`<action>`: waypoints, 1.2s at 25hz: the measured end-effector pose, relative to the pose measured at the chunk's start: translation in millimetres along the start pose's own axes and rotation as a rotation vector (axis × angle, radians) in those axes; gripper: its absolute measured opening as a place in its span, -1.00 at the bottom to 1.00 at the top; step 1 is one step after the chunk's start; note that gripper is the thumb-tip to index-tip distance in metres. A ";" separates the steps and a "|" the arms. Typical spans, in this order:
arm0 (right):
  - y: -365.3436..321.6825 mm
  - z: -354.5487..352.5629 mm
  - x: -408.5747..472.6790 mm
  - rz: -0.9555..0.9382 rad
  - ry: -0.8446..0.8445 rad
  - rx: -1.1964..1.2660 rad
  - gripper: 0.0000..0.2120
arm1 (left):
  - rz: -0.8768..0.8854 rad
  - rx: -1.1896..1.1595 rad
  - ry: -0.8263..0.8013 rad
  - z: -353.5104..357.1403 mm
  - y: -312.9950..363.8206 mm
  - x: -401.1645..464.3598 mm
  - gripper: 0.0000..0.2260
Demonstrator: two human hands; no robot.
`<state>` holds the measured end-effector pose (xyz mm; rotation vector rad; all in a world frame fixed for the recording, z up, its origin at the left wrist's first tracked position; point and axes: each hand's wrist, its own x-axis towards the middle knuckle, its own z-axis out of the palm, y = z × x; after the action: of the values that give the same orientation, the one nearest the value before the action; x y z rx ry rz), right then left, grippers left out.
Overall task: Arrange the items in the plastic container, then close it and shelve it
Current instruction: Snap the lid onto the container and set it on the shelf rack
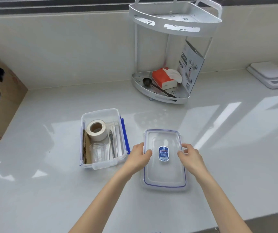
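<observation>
Here both hands' fingers pinch the lid (164, 158) edges: left hand (139, 156), right hand (189, 156). The open container (101, 138) sits left of the fingers on the tabletop (50, 190).

The counter (67, 190) is glossy, smooth stone-like white. The container (101, 113) and lid (164, 175) are clear plastic — blue-trimmed. Inside: a matt paper tape roll (97, 130), ribbed cardboard (86, 148). The rack (173, 19) looks matt metal — pale grey.

Bright, even daylight fills the scene. Broad window reflections glare across the glossy surface (219, 125), strongest at right and lower left of the frame. Shadows are faint and soft. Edges bow from wide-angle distortion, and detail is slightly soft throughout.
</observation>
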<state>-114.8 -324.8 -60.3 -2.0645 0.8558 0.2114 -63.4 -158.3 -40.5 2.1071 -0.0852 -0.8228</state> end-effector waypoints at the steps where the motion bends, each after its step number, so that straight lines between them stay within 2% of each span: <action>1: 6.8 0.1 -1.2 0.030 -0.013 -0.036 -0.56 | -0.017 0.026 0.004 5.6 -2.4 0.0 -0.53; 5: 20.3 8.0 -4.8 0.084 -0.023 -0.158 -0.69 | -0.107 0.099 0.032 17.5 -10.1 -0.1 -0.59; 9: 21.6 13.9 -9.1 0.077 -0.006 -0.170 -0.75 | -0.128 0.084 0.023 22.6 -12.1 -1.3 -0.79; 12: 20.9 15.0 -10.4 0.075 0.018 -0.120 -0.87 | -0.120 0.049 0.006 24.5 -12.9 -2.3 -0.60; 13: 19.3 14.3 -12.3 0.079 0.031 -0.100 -0.87 | -0.122 0.016 0.011 24.1 -12.8 -2.7 -0.60; 14: 19.4 13.8 -11.4 0.071 0.048 -0.084 -0.82 | -0.125 -0.035 0.012 23.4 -12.2 -3.8 -0.65; 16: 18.6 12.6 -12.7 0.062 0.080 -0.042 -0.90 | -0.125 -0.139 0.018 21.6 -10.5 -6.3 -0.83; 17: 17.2 12.3 -13.4 0.063 0.092 -0.022 -0.79 | -0.115 -0.168 0.022 20.3 -10.2 -7.2 -0.82; 19: 13.4 10.6 -14.0 0.038 0.131 0.036 -0.61 | -0.102 -0.214 0.031 16.3 -10.9 -8.4 -0.62; 21: 7.1 6.4 -13.1 -0.004 0.181 0.082 -0.59 | -0.072 -0.257 0.046 11.2 -8.1 -10.4 -0.55; 26: -18.6 0.9 -10.0 -0.083 0.247 0.155 -0.61 | 0.042 -0.303 0.151 -9.0 1.0 -21.3 -0.57; 30: -45.7 5.1 -10.5 -0.141 0.232 0.182 -0.62 | 0.115 -0.273 0.209 -29.4 -1.7 -31.9 -0.57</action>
<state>-92.5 -297.8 -28.7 -1.9916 0.8296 -0.1800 -71.6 -126.1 -12.6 1.8980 0.0169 -0.5115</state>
